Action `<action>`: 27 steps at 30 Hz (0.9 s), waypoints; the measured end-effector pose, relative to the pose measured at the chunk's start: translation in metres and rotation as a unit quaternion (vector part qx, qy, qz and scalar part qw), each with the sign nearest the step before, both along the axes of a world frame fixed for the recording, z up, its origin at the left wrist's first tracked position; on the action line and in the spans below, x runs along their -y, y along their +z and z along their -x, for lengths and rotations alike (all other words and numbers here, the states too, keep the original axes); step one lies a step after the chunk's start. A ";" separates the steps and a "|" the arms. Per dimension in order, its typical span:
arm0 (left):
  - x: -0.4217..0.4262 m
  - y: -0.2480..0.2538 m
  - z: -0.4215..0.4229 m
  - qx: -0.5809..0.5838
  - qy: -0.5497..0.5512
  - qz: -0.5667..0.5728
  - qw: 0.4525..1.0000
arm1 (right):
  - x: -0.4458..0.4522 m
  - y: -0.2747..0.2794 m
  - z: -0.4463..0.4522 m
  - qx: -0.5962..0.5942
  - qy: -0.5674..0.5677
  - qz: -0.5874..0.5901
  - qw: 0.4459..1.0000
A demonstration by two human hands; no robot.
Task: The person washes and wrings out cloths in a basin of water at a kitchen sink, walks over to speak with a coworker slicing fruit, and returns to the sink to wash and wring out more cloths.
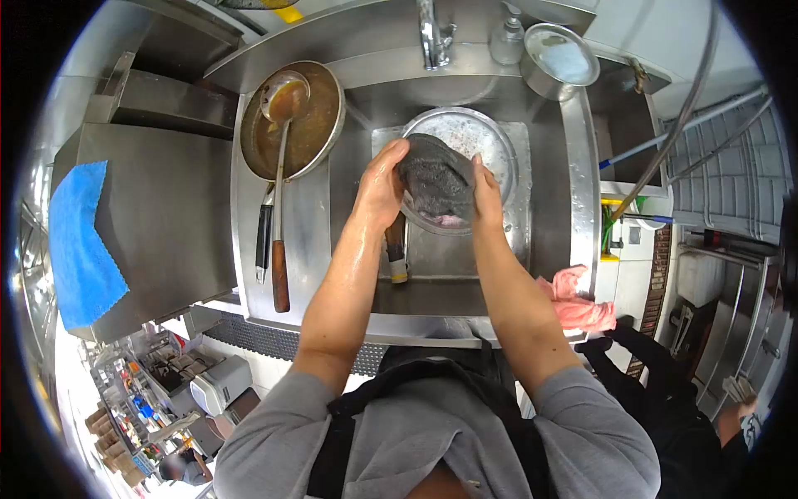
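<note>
Between my two hands, a dark grey, wet-looking cloth [436, 179] is held over a round metal pan [504, 158] in the sink. My left hand [381, 181] grips its left edge, with the thumb on top. My right hand [488, 193] closes on its right edge, the fingers partly hidden behind it. Whitish suds or liquid show in the pan, and something pink peeks out below the cloth. A dark handle [395, 241] with a pale end points down from beneath my left wrist; I cannot tell whether it belongs to the pan.
On the left ledge stands a pan [326, 141] of brown liquid with a wooden-handled ladle [283, 183] in it. The faucet [432, 37], a soap bottle [507, 40] and a metal pot [540, 79] line the back. A pink cloth [582, 312] hangs at front right. Another person [665, 391] is at lower right.
</note>
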State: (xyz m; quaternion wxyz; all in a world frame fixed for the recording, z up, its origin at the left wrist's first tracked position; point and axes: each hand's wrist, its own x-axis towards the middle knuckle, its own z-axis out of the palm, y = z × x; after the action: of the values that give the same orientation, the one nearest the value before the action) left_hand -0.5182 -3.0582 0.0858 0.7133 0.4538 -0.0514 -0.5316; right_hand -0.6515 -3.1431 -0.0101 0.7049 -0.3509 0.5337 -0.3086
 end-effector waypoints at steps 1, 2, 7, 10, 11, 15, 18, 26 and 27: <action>-0.005 -0.016 -0.004 0.001 0.006 -0.003 1.000 | -0.005 0.016 -0.011 0.001 0.006 -0.003 1.000; -0.009 -0.035 -0.006 -0.064 0.043 -0.037 0.996 | -0.010 0.040 -0.018 0.036 0.015 -0.041 0.998; -0.036 -0.252 -0.025 -0.150 -0.092 0.094 0.980 | -0.063 0.012 -0.048 -0.072 0.163 0.395 0.901; 0.000 -0.080 0.044 -0.270 0.149 -0.201 0.930 | -0.028 -0.021 -0.033 -0.228 0.102 0.476 0.844; -0.003 -0.156 0.036 -0.146 0.025 -0.129 0.981 | -0.003 -0.037 -0.028 -0.235 0.098 0.469 0.846; 0.007 -0.148 0.016 0.225 -0.139 -0.232 0.936 | 0.059 -0.053 0.021 -0.402 0.272 0.499 0.718; 0.003 -0.197 -0.010 0.531 -0.207 -0.333 0.751 | 0.070 -0.048 0.051 -0.342 0.221 0.493 0.769; 0.014 -0.275 0.030 0.686 -0.384 -0.250 0.565 | 0.019 -0.036 0.105 -0.299 0.287 0.374 0.829; 0.015 -0.298 0.035 0.683 -0.387 -0.245 0.569 | 0.013 -0.040 0.107 -0.290 0.302 0.352 0.837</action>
State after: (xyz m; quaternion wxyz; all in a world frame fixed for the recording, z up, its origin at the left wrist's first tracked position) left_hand -0.5533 -3.0729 -0.2120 0.0536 0.7761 -0.5619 -0.2811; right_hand -0.7589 -3.1563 -0.0503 0.4051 -0.7924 0.4366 -0.1321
